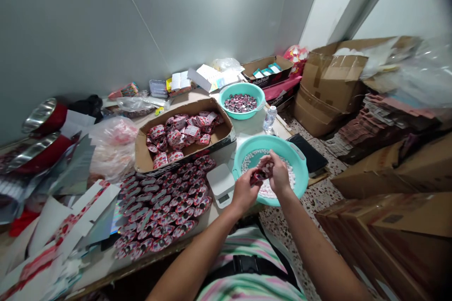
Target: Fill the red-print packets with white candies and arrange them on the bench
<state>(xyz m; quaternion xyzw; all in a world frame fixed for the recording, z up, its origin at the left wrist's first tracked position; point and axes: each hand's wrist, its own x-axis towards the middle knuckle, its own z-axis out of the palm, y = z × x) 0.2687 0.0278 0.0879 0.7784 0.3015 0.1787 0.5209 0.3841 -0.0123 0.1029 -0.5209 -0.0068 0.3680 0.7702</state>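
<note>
My left hand [246,192] is closed around a small red patterned container [259,176], tilted above a teal basin [301,174]. My right hand [278,173] is beside the container with its fingers curled inward; what lies in them I cannot make out. Small white and pale pink pieces [268,191] cover much of the basin's bottom. Left of the basin is a white kitchen scale [220,182] with a small display. Rows of similar red patterned containers [164,207] stand close together on the table, their tops showing dark openings.
An open cardboard box [141,160] of red patterned packs sits behind the rows. Another teal basin [261,103] holds small dark round pieces, near a clear bottle [270,118]. Cartons [316,89] stand at right. Loose papers and cut card [52,230] lie at left.
</note>
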